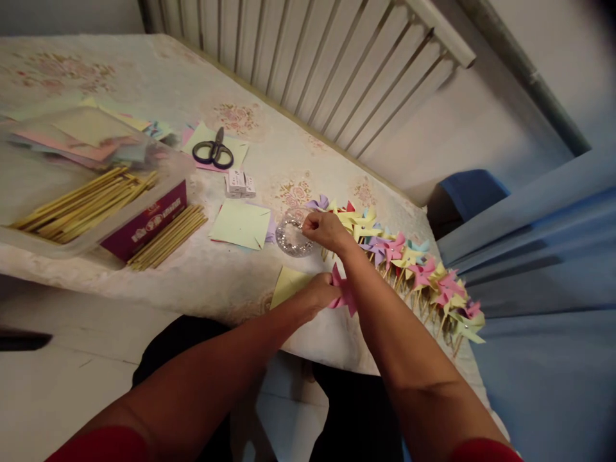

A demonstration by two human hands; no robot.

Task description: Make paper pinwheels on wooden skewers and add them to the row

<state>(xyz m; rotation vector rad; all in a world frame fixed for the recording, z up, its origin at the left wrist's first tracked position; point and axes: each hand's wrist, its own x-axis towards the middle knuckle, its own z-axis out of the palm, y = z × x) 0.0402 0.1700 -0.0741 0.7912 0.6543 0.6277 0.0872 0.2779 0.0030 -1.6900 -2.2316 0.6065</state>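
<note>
My left hand is closed on a pink paper pinwheel near the front edge of the table. Under that wrist lies a pale yellow paper sheet. Over the right rim of a clear round dish holding small shiny pieces, my right hand has its fingers pinched together; whatever is between them is too small to make out. Finished-looking pinwheels on sticks, in several colours, lie in a row to the right of the dish, partly hidden by my right arm.
Cut paper squares lie left of the dish, with small white boxes and scissors behind. A plastic box of sticks and a loose stick bundle are at left. A railing borders the back, a blue curtain the right.
</note>
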